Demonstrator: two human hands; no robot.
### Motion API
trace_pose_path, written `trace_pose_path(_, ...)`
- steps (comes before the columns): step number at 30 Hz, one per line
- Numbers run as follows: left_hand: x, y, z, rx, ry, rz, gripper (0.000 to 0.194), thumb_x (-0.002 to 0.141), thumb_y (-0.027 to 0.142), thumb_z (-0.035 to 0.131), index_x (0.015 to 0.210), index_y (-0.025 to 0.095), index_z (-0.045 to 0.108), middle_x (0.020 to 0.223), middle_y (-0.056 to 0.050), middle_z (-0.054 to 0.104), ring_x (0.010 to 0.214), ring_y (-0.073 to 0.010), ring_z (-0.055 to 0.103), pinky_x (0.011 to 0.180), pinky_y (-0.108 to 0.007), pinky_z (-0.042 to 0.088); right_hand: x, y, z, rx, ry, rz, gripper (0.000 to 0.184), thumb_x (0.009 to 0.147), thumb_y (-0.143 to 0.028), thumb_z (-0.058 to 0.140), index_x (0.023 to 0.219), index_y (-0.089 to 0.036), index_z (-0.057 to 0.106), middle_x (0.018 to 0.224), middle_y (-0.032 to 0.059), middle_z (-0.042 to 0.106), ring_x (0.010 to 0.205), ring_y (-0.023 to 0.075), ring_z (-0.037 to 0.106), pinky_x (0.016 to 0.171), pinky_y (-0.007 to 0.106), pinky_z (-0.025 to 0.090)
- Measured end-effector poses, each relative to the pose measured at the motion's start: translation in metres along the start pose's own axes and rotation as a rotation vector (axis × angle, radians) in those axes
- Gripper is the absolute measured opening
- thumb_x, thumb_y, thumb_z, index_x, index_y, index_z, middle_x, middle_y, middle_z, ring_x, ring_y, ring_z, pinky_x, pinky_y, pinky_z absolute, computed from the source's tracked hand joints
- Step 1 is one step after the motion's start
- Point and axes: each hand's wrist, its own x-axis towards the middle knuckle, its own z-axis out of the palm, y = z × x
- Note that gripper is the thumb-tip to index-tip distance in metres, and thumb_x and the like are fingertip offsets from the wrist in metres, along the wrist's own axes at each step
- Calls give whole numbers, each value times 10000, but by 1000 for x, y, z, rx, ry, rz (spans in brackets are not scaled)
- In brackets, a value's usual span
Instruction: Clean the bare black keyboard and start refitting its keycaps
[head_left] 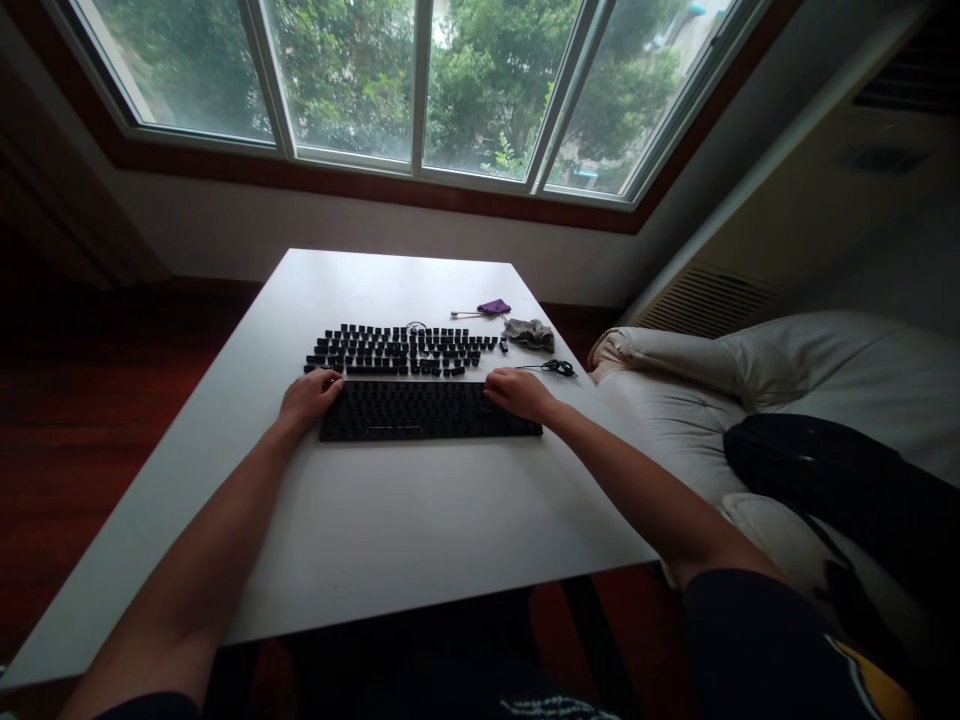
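Note:
A black keyboard base [427, 410] lies flat on the white table, its key switches bare of caps as far as the dim light shows. Behind it several rows of loose black keycaps [390, 350] are laid out in keyboard order. My left hand [309, 395] is closed at the base's far left corner, fingers curled against its edge. Over the base's far right part rests my right hand [519, 392], its fingertips bent and pressed together; whatever they pinch, if anything, is hidden.
At the table's [420, 530] back right lie a purple pouch [493, 307], a thin rod [466, 315], a grey cloth [529, 335] and a coiled black cable [557, 367]. A pale sofa [675, 400] with a black bag [825, 480] stands right; a window [345, 80] lies ahead.

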Motion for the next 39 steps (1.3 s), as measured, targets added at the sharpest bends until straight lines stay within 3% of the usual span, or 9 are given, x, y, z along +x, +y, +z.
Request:
trace_pose_path(9,-1,7,-4,34,0,-22,373,946,472,474,1111,259,732,1125,-55,744,999,-239,678,836,-313,490,68,-8,19,-161,-39,69,243,977,-276,587,1202,-193,623,1157,127,679,1081,261,590,759,294,409)
trace_pose_path(22,-1,12,-3,60,42,-146,399,937,542,469,1098,294,736,1011,-47,767,930,-264,688,772,-334,479,87,-3,26,-124,-86,106,201,963,-288,614,1129,-184,660,1112,98,727,1028,229,648,737,272,401)
trace_pose_path(30,-1,10,-3,41,60,-194,427,935,570,465,1108,290,738,985,-59,768,942,-277,692,793,-351,489,74,4,14,-66,-36,97,199,974,-274,578,1121,-178,671,1064,88,737,959,210,656,736,270,388)
trace_pose_path(39,-1,10,-2,34,61,-186,423,933,560,464,1102,287,739,952,-61,763,923,-278,689,785,-350,488,6,2,-19,84,-135,-44,136,911,-310,628,986,-211,684,868,26,714,746,168,599,670,257,348)
